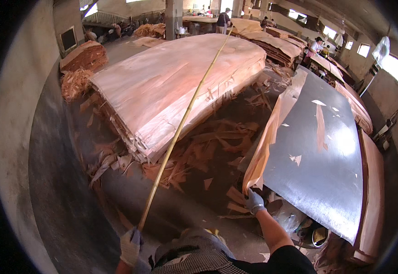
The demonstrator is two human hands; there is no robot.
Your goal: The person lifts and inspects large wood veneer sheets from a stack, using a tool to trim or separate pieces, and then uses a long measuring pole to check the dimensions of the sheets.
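Note:
My left hand (pixel 131 244), in a pale glove with dark fingertips, is closed round the near end of a long yellowish pole (pixel 177 132). The pole slants up and away across a large stack of wood veneer sheets (pixel 176 77). My right hand (pixel 254 202), in a grey glove, grips the near end of a long strip of orange-brown veneer (pixel 267 141). That strip hangs along the left edge of a table with a smooth dark top (pixel 318 173). A narrow veneer piece (pixel 320 125) and small scraps lie on the top.
Broken veneer scraps (pixel 199 150) litter the floor between stack and table. A bucket (pixel 318 235) stands under the table's near edge. More veneer (pixel 370 192) is at the table's right side. A bundled pile (pixel 84 57) sits at the far left. Other people (pixel 224 20) work farther back.

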